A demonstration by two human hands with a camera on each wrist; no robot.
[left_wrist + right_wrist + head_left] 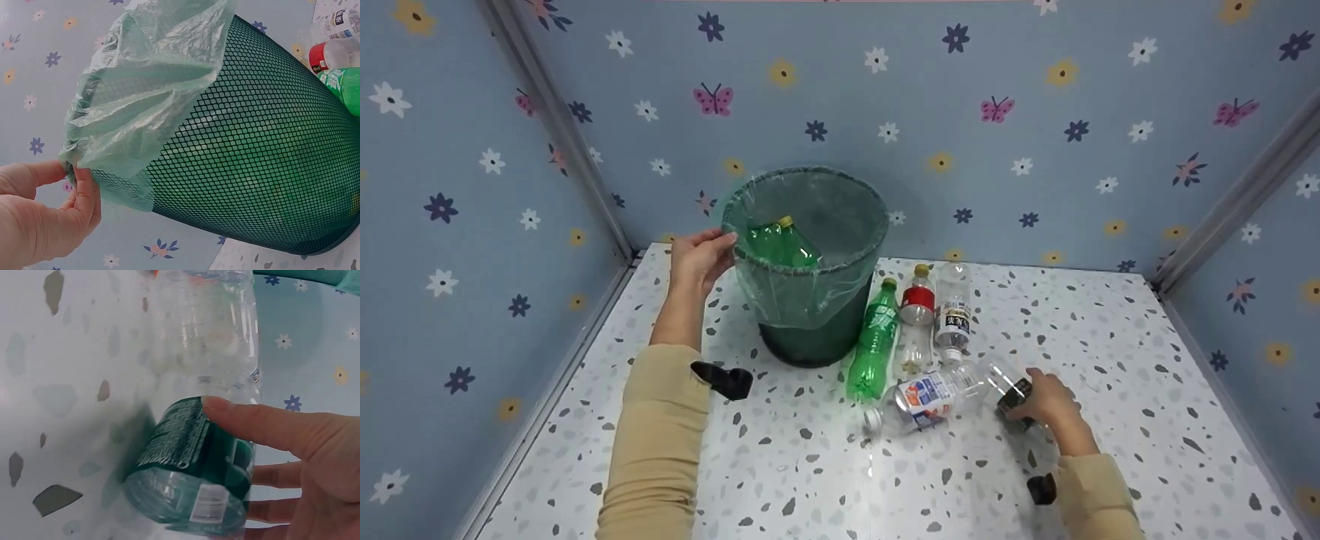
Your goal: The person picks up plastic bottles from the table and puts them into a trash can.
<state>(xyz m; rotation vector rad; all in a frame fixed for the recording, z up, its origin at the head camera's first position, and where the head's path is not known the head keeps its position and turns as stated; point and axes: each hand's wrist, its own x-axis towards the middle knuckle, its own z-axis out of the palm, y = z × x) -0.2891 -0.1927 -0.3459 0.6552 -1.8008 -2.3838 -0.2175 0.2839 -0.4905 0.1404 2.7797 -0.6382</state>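
Note:
A dark green mesh bin (817, 330) with a pale green bag liner (152, 84) stands at the back of the table, and a green bottle (780, 241) lies inside it. My left hand (718, 244) pinches the bin's left rim and liner, seen close in the left wrist view (76, 175). My right hand (1026, 401) grips a clear bottle with a dark green label (185, 467) that lies on the table, thumb on the label. A clear bottle with a blue, white and red label (930, 396) lies just left of it.
Right of the bin lie a green bottle (874, 341), a red-labelled clear bottle (916, 315) and a clear bottle with a black-and-white label (952, 315). Blue flowered walls (1035, 135) close in the speckled white table (780, 480) on three sides.

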